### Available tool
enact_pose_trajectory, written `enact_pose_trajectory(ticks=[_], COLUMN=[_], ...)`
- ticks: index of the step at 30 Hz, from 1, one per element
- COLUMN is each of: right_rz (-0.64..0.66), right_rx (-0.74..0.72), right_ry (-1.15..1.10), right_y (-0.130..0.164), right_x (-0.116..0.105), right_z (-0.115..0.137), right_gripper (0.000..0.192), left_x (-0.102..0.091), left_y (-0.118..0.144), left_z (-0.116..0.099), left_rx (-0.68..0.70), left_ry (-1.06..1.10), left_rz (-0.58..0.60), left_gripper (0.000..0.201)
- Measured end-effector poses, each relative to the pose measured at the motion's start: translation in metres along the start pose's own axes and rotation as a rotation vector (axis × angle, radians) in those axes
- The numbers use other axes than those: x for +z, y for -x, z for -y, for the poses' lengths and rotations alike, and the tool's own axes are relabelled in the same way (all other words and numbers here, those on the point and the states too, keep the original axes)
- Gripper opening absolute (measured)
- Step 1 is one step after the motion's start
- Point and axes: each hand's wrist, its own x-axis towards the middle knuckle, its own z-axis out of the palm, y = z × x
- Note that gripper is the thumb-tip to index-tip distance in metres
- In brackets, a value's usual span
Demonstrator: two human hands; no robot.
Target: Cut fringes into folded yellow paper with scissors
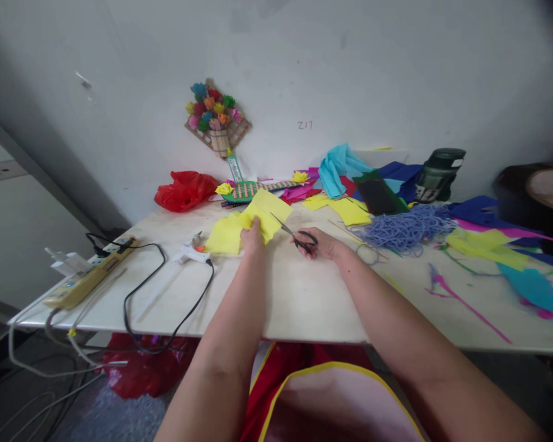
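Observation:
In the head view, my left hand [253, 235] is closed on yellow paper [268, 212] over the middle of the table. The paper spreads out on both sides of my fingers, and its material looks thin, like crepe paper. To the right, my right hand [320, 242] has its fingers through the black handles of a pair of scissors [283, 226]. Their blades point up and left toward the paper's right edge, and they look slightly apart. Left of the paper lies a white glue gun [191, 253] with a black cord.
A yellow power strip [92, 273] with plugs and cords sits at the table's left edge. Behind are a red plastic bag [187, 190] and a green craft piece [258, 191]. Purple yarn [400, 230], coloured paper [341, 169] and a dark green bottle [437, 175] occupy the right side.

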Motion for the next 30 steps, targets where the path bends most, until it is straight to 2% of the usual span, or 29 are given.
enact_pose_trajectory(ticks=[8, 30], right_rz=[-0.009, 0.002], right_rx=[0.016, 0.027], right_ry=[0.003, 0.008], right_y=[0.0000, -0.0075], right_x=[0.0016, -0.0018], right_z=[0.0014, -0.0072], right_gripper=[0.026, 0.026], left_x=[0.0027, 0.0028], left_y=[0.0039, 0.0059], left_z=[-0.0046, -0.0053], left_rx=[-0.020, -0.014], left_ry=[-0.014, -0.001], left_rz=[-0.035, -0.022], left_gripper=[0.019, 0.019])
